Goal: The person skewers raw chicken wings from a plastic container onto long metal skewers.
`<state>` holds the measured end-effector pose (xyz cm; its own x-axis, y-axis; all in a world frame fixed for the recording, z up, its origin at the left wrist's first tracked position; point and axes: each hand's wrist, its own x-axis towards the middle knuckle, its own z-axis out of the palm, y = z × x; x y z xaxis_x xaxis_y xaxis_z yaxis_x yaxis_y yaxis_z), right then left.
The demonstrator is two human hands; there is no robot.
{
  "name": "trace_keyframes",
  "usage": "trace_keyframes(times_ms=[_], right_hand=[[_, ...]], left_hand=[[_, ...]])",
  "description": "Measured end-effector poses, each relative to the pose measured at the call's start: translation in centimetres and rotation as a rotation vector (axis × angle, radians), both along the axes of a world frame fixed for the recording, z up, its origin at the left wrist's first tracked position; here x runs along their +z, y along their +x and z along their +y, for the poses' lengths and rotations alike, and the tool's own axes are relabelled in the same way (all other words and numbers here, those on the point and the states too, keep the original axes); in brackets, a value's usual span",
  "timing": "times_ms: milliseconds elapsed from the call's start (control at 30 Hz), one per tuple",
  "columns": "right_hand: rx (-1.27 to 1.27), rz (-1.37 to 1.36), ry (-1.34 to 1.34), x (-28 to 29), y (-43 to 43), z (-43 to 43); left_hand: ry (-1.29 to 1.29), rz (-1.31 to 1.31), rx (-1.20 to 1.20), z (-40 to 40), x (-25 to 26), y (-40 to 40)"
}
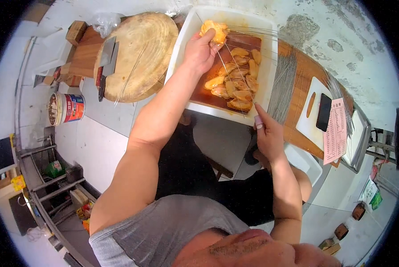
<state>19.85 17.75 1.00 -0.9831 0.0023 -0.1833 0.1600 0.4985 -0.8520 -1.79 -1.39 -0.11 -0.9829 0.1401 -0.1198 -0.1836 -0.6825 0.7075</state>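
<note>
Over the far part of a white plastic tub (270, 71), my left hand (199, 55) grips a yellow-orange marinated piece of meat (215, 29), seemingly a chicken wing. Two thin metal skewers (231, 74) slant from that piece towards the tub's near right corner. At that corner, my right hand (269, 137) pinches the end of one skewer; its thumb wears a pinkish wrap (258, 122). Below the skewers, several marinated wing pieces (241, 95) lie in reddish-brown liquid (208, 75). More skewers (253, 30) rest across the tub's far rim, partly hidden by the meat.
A round wooden chopping block (149, 56) with a cleaver (108, 61) stands left. To the right lie a skewer bundle (284, 85), a white cutting board (314, 110), a phone (324, 111) and a pink printed sheet (334, 131). A bucket (67, 108) is at left.
</note>
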Motion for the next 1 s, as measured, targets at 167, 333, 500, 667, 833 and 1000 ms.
trace_keyframes(times_ms=[167,333,500,667,833,1000], right_hand=[[-0.018,0.047,-0.003,-0.3,0.0,-0.1],[-0.068,-0.018,-0.050,0.2,-0.1,-0.3],[-0.050,0.024,-0.022,0.2,0.0,-0.2],[-0.054,-0.004,-0.041,0.6,0.1,-0.1],[-0.077,-0.013,-0.042,1.1,-0.1,-0.2],[-0.129,-0.039,-0.116,1.2,-0.1,-1.2]], left_hand=[[-0.052,0.012,-0.020,0.4,0.3,0.3],[-0.057,0.017,-0.022,0.5,0.1,0.3],[-0.082,0.039,-0.011,0.3,-0.2,-0.1],[-0.106,0.018,-0.004,0.7,0.0,0.1],[-0.140,0.027,-0.013,0.9,-0.2,0.2],[-0.149,0.016,0.017,1.1,-0.2,0.3]])
